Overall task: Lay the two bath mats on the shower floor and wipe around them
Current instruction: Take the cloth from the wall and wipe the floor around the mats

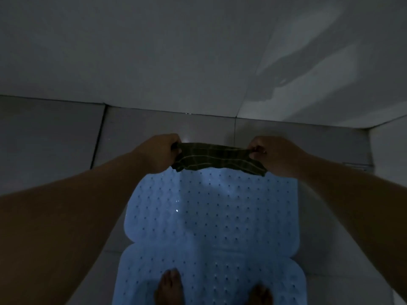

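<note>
Two pale blue perforated bath mats lie end to end on the tiled shower floor. The far mat [211,208] reaches toward the wall, and the near mat [209,274] is under my bare feet. A dark checked cloth [217,159] is stretched between my hands above the far mat's far edge. My left hand [160,153] grips its left end. Its right end is pinched in my right hand [273,155].
Grey floor tiles [55,139] run left and ahead of the mats. A plain wall [154,51] rises just beyond, meeting a side wall [330,73] in a corner at the right. My bare feet [169,287] stand on the near mat. The light is dim.
</note>
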